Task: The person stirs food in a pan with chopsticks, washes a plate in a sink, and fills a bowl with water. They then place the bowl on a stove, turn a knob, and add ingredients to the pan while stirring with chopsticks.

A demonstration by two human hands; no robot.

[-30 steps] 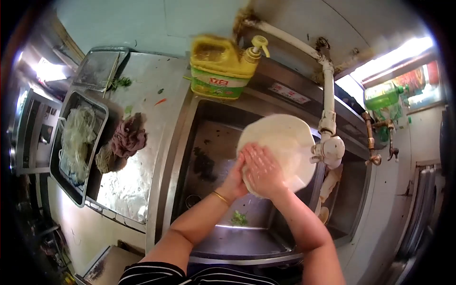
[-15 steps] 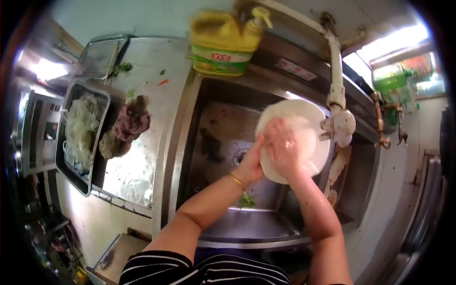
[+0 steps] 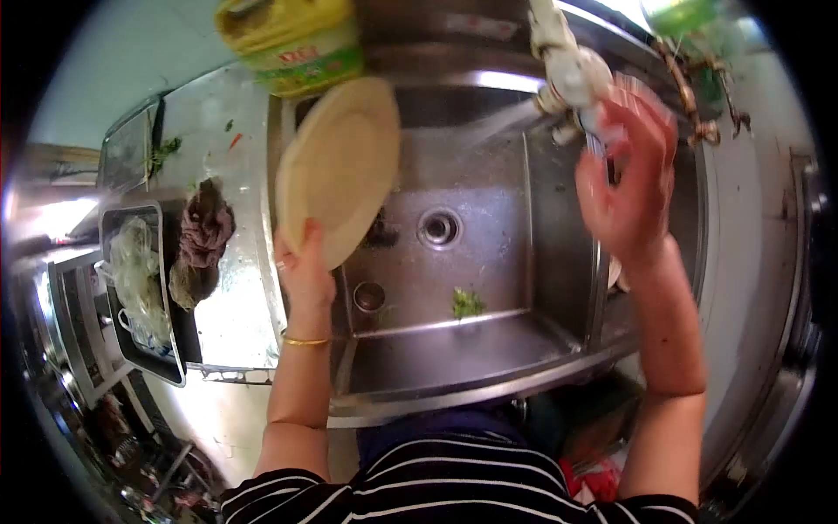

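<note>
A large pale oval plate (image 3: 345,166) is tilted over the left part of the sink, its near rim gripped by my left hand (image 3: 305,271). My right hand (image 3: 633,175) is beside the white tap (image 3: 578,77), smeared by motion, with thumb and curved fingers apart around the pale handle area. Water (image 3: 502,120) sprays leftward from the tap into the metal sink (image 3: 471,371). On the sink floor are the round drain (image 3: 439,229), a small round metal piece (image 3: 369,297) and a bit of green leaf (image 3: 468,302).
A yellow detergent jug (image 3: 297,48) stands at the back left. On the left counter (image 3: 240,297) lies a crumpled purplish cloth (image 3: 206,229), beside a dark tray (image 3: 179,349) of plastic bags (image 3: 138,262). Rusty pipe valves (image 3: 698,96) are on the right.
My left hand has carried the plate leftward and tilted it up. My right hand has left the plate and moved right to the tap. Water now sprays, and the view has shifted right.
</note>
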